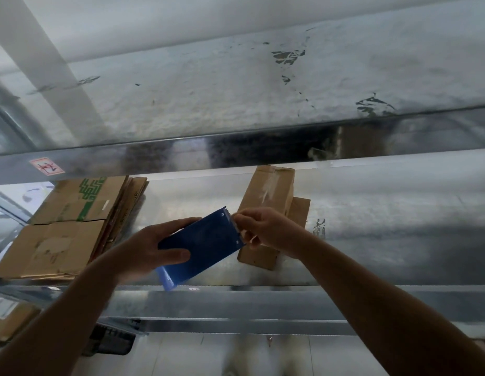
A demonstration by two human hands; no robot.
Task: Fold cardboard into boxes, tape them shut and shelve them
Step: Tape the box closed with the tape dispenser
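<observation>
My left hand (152, 248) grips the blue tape dispenser (203, 245) round its body, in front of the metal shelf (371, 213) — my right hand (265, 229) pinches at its toothed end. On that shelf: one taped cardboard box (268, 196), just behind my right hand — flattened cardboard (65, 226), stacked at the left.

A small pale sticker (47, 166) on the front face of the upper shelf beam (236, 150) carries one red handwritten character inside a red border. It looks Chinese, but blur prevents a sure reading. The top sheet of flattened cardboard (73, 202) bears a green printed pattern, not legible as letters. A white label (2, 303) on the cardboard box (11, 321) at lower left is too blurred to read.
</observation>
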